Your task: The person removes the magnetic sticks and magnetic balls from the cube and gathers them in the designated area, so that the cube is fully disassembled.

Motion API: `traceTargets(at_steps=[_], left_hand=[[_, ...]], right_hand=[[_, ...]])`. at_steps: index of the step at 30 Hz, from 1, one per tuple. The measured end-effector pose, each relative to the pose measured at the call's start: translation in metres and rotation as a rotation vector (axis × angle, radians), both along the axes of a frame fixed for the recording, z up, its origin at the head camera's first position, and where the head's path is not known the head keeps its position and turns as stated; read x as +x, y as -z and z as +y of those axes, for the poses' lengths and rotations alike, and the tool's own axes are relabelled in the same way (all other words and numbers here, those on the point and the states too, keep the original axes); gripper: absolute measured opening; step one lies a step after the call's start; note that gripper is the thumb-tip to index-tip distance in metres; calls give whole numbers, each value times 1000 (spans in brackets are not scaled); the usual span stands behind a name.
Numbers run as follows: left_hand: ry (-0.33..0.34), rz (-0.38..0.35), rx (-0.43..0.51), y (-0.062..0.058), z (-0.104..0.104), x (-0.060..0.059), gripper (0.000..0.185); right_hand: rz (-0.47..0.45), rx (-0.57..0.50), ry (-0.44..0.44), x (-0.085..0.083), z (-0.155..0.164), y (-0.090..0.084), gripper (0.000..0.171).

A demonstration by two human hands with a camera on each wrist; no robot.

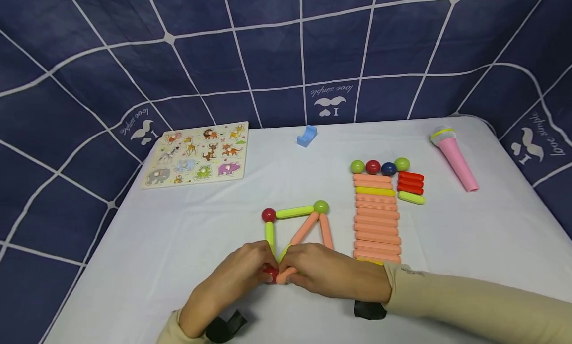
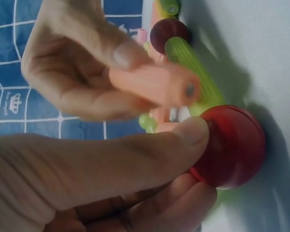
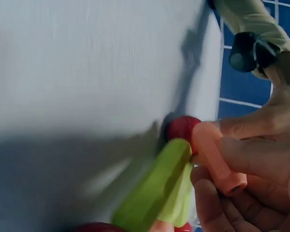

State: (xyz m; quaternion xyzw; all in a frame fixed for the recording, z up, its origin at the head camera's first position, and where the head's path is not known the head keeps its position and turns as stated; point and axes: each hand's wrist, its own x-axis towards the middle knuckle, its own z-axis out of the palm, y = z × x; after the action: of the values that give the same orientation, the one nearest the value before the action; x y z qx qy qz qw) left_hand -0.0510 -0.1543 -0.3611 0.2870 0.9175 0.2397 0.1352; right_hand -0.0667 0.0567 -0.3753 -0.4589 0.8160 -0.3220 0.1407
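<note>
I see my left hand (image 1: 232, 279) pinching a red ball (image 2: 229, 147) between thumb and fingers, low at the near corner of the stick figure on the white table (image 1: 134, 244). The left wrist view shows the thumb pressed over the ball's side, with the ball resting on the cloth. My right hand (image 1: 326, 269) grips a peach stick (image 3: 217, 159) between thumb and fingers, and its end sits right against that red ball; in the right wrist view the two look to be touching, with the stick angled up off the table. A green stick (image 3: 152, 191) also meets the ball there and runs away from it toward a second red ball (image 1: 268, 215) at the far left corner.

From that far ball another green stick (image 1: 295, 212) leads across to a green ball (image 1: 321, 206), and two peach sticks (image 1: 315, 230) slant down from the green ball toward my hands.

Just to the right lies a stacked row of spare peach sticks (image 1: 377, 220) with a yellow one among them, four balls (image 1: 379, 167) lined along its top edge, and a few red sticks (image 1: 410, 182) plus a green one beside it. Farther out I see a pink toy microphone (image 1: 453, 155) at the right, a small blue block (image 1: 306, 136) near the back edge, and an animal puzzle board (image 1: 196, 154) at the left.
</note>
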Motion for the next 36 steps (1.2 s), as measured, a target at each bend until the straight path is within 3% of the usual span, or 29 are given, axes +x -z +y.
traceTargets(at_steps=[5, 10, 18, 24, 28, 36], left_hand=[[8, 8, -36, -3, 1, 0, 14], [2, 7, -44, -3, 2, 1, 13], [-22, -15, -49, -4, 2, 2, 16], [-34, -24, -41, -3, 2, 2, 17], [-29, -22, -36, -2, 1, 2, 17], [-18, -14, -21, -1, 1, 3, 17]], right_hand=[[-68, -28, 80, 0, 23, -7, 12], [-51, -54, 271, -5, 65, -7, 19], [73, -53, 607, -20, 143, 7, 28], [163, -14, 798, -37, 192, 21, 24], [191, 17, 860, -44, 205, 29, 27], [331, 103, 872, -49, 206, 33, 21]])
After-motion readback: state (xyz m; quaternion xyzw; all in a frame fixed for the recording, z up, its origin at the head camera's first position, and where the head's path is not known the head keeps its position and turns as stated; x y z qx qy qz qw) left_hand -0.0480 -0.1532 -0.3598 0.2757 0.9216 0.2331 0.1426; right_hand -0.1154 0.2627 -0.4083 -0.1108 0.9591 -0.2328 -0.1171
